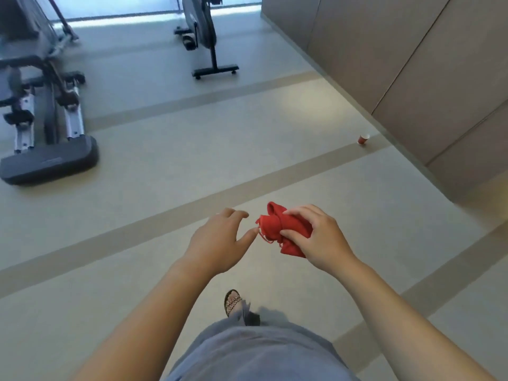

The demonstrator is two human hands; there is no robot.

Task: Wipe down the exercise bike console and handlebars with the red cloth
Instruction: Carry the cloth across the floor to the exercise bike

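Note:
My right hand (316,237) grips a bunched red cloth (277,229) in front of my waist, fingers curled round it. My left hand (220,240) hovers just left of the cloth with fingers spread and relaxed; its fingertips are close to the cloth's frayed edge, and I cannot tell whether they touch. The exercise bike (200,31) stands far ahead at the top of the view. Only its lower frame, pedal and base foot show; the console and handlebars are out of view.
A larger grey exercise machine (46,119) stands at the left. A panelled wall (398,64) runs along the right, with a small red cup (363,139) on the floor beside it. My sandalled foot (233,301) steps on grey floor with darker stripes.

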